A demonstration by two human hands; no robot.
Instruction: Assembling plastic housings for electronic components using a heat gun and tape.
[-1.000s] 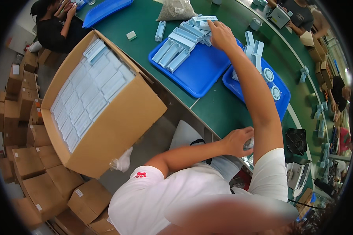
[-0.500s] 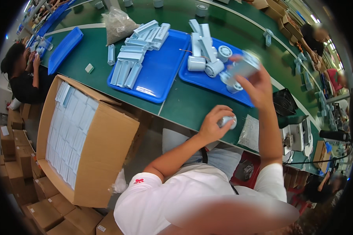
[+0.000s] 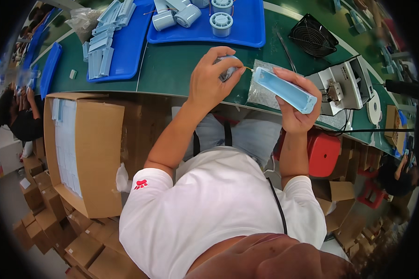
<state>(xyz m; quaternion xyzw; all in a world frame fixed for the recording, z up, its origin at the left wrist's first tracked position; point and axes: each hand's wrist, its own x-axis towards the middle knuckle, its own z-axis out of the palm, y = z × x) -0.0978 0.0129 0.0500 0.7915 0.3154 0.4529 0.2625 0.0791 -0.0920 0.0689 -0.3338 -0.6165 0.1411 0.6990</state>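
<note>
My right hand (image 3: 297, 109) grips a long light blue plastic housing (image 3: 285, 89), open side up, held over the green bench edge. My left hand (image 3: 212, 79) is closed around a small grey round part (image 3: 228, 72), with a thin yellowish wire tip reaching toward the near end of the housing. Both hands are close together, just above a clear plastic bag (image 3: 265, 95) that lies on the bench.
Two blue trays lie on the green bench (image 3: 172, 69): the left tray (image 3: 125, 46) holds several blue housings, the far one (image 3: 246, 28) round spools. A black fan (image 3: 312, 32) and a white machine (image 3: 344, 86) are at right. An open cardboard box (image 3: 95, 153) stands at left, a red stool (image 3: 323, 153) at right.
My right hand has come back from the trays holding a blue housing. My left hand has risen from my lap to meet it. The view has swung right.
</note>
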